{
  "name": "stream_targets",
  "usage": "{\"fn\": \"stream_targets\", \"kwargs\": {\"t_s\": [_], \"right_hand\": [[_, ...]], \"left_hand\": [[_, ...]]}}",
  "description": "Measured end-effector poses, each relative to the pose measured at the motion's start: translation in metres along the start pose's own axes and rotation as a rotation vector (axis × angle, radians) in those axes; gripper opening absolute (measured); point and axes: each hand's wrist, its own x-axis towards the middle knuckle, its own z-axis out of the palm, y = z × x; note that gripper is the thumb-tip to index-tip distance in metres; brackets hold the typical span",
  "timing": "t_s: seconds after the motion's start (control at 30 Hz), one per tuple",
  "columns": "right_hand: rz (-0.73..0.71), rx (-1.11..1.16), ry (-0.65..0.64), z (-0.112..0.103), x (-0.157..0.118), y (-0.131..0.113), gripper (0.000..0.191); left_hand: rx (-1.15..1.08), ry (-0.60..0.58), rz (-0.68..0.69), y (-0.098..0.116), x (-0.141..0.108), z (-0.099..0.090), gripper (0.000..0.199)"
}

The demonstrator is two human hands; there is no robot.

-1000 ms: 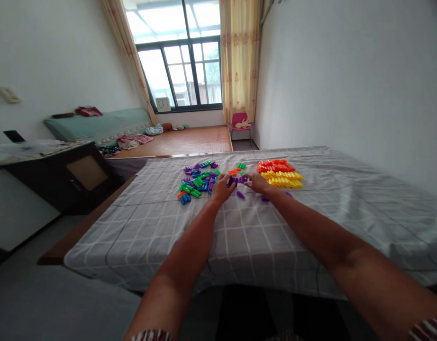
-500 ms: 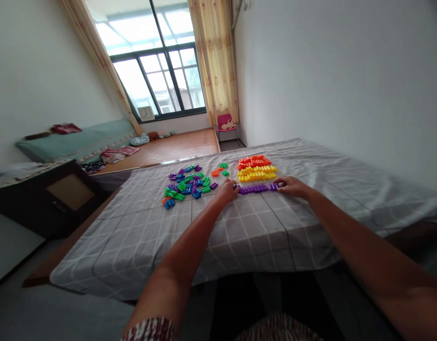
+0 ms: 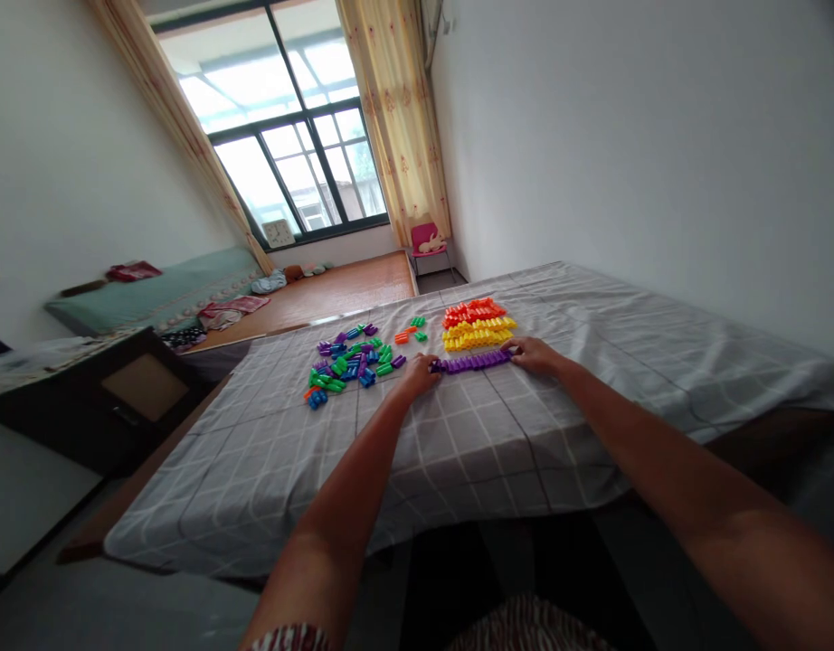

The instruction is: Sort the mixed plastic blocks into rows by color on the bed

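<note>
A row of purple pieces point(image 3: 475, 362) lies on the grey checked cloth point(image 3: 458, 452), nearer to me than the rows of yellow pieces point(image 3: 478, 338) and red-orange pieces point(image 3: 469, 313). At the row's left end, the fingers of my left hand point(image 3: 421, 375) are closed on it. My right hand point(image 3: 534, 355) grips the opposite end between thumb and fingers. Left of my left hand lies a loose scatter of green, blue and purple pieces point(image 3: 349, 363), with an orange one at its near edge.
Two orange pieces point(image 3: 404, 335) and a few green ones lie between the scatter and the rows. A dark cabinet point(image 3: 118, 398) stands at the left. Behind the cloth are a wooden platform point(image 3: 355, 285) and a pink chair point(image 3: 423, 237). A white wall rises at the right.
The gap near the right end of the purple row has closed, and the row now looks continuous. Both hands remain at its ends. The whole view has shifted slightly.
</note>
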Motion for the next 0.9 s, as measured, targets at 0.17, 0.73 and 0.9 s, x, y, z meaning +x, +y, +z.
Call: {"fn": "stream_targets", "kwargs": {"t_s": [0.17,0.73,0.9], "right_hand": [[0.006,0.056,0.021,0.005,-0.006,0.009,0.035],[0.039,0.086,0.166,0.006,-0.020,0.018,0.031],[0.069,0.081,0.171,0.007,-0.020,0.028,0.038]], "left_hand": [[0.018,0.033,-0.038,-0.001,-0.004,0.002,0.041],[-0.034,0.056,-0.018,0.017,0.001,0.009,0.039],[-0.087,0.095,-0.021,0.019,-0.006,0.020,0.045]]}}
